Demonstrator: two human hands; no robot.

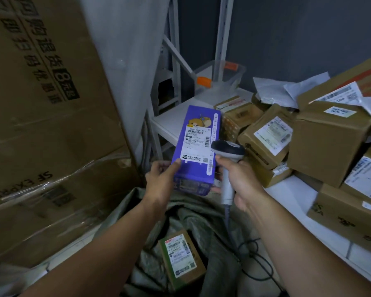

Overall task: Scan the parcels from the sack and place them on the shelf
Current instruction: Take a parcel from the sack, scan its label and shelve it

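The left grip (161, 175) pinches the purple parcel (196, 155) at its lower left edge, thumb on the label, and holds it above the open sack (214, 224). The right grip (239, 182) curls round the scanner (227, 150) handle, with the scanner's head just beside the label. One brown parcel (181, 259) lies inside the sack. The shelf (172, 120) carries heaped brown boxes (328, 144) and a clear tub (222, 79) at the back corner.

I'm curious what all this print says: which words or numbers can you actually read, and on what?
"SF EXPRE", upside down: big carton.
"8": same carton, among Chinese print.
"1098": purple box label.
Labels on brown parcels: too blurred.
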